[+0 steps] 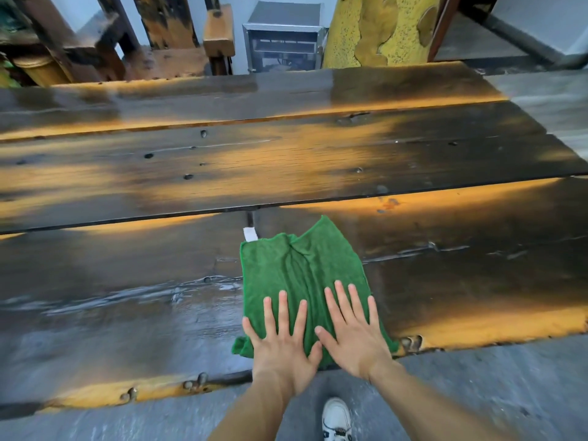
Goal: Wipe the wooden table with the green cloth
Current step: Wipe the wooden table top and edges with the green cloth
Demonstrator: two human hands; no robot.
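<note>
A green cloth [296,268] with a small white tag lies spread on the near plank of the dark wooden table [286,160], close to its front edge. My left hand [281,342] presses flat on the cloth's near left part, fingers straight and spread. Beside it, my right hand [353,332] presses flat on the near right part, also with straight fingers. The two thumbs almost touch. The table's surface to the left of the cloth looks wet and shiny.
Beyond the far edge stand wooden chairs [178,36], a metal box [283,43] and a yellow pillar [378,30]. The floor [477,386] is grey concrete, and my white shoe [336,420] shows below the table's front edge.
</note>
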